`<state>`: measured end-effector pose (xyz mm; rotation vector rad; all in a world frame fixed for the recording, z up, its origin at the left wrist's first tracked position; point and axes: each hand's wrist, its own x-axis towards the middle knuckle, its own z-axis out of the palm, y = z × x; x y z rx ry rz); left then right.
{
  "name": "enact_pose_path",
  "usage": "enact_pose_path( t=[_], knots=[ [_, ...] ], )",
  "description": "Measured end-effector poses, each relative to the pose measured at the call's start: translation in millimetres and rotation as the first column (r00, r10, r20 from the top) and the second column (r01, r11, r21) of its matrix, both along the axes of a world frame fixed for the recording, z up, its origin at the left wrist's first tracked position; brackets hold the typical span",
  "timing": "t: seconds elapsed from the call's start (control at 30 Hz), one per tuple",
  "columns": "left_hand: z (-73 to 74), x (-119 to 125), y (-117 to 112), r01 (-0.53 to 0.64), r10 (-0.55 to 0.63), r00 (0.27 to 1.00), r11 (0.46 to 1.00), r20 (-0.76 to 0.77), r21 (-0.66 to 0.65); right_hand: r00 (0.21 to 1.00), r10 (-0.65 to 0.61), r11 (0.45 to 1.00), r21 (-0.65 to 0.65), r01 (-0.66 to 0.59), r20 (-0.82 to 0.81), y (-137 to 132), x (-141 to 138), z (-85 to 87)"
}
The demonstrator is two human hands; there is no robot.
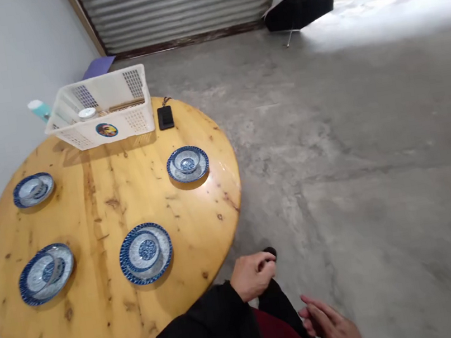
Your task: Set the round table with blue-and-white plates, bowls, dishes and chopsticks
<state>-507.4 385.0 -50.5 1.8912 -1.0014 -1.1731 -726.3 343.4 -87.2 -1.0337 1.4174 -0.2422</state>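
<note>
My left hand (253, 276) is off the round wooden table's front right edge, its fingers curled in loosely, with nothing visible in them. Lower right, my right hand (332, 323) hangs over the floor with its fingers fairly straight and nothing held. The hands are apart and touch nothing on the table (116, 321). Nearest to them is a blue-rimmed plate (127, 264) with a small bowl (148, 250) on it. More such plates with bowls stand around: one at the right (172, 172), a plate (24, 289) at front left, another plate (17, 197) at back left.
A white plastic basket (134, 124) stands at the table's back, with a white round item (87, 114) inside. Beside it lies a black phone-like object (165, 118). Behind are a roller shutter (184, 5) and a black open umbrella (298, 8) on the concrete floor (361, 171).
</note>
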Motion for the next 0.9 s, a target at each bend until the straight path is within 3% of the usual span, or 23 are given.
enact_pose_path(
  t=[0.17, 0.33, 0.43, 0.57, 0.7, 0.8, 0.9],
  knots=[
    [0.6, -0.6, -86.3, -0.125, 0.126, 0.992, 0.992, 0.024, -0.029, 0.992, 0.033, 0.999, -0.028, -0.029, 0.125, -124.4, 21.2, 6.3],
    [13.8, -3.1, -183.1, -0.189, 0.19, 0.981, 0.981, 0.03, -0.039, 0.983, 0.018, 0.99, -0.142, 0.008, 0.184, -253.7, 17.6, 8.9],
    [22.5, -1.2, -225.8, -0.237, 0.238, 0.971, 0.971, 0.033, -0.029, 0.985, -0.009, 0.988, -0.152, 0.036, 0.173, -316.5, 26.4, 6.1],
    [25.3, 15.7, -262.8, -0.331, 0.331, 0.943, 0.943, 0.035, 0.008, 0.974, 0.095, 0.991, -0.115, -0.072, 0.208, -374.0, 68.2, 3.7],
    [13.3, 44.1, -301.1, -0.428, 0.426, 0.903, 0.903, 0.045, 0.033, 0.931, 0.264, 0.965, -0.059, -0.257, 0.251, -407.1, 122.2, -1.3],
    [1.0, 69.2, -344.5, -0.44, 0.439, 0.897, 0.897, 0.049, 0.036, 0.895, 0.377, 0.924, -0.03, -0.381, 0.239, -433.0, 150.4, -9.4],
    [-3.3, 106.0, -399.7, -0.434, 0.432, 0.9, 0.901, 0.067, 0.017, 0.883, 0.436, 0.898, -0.026, -0.439, 0.174, -484.2, 169.4, -15.2]
  ],
)
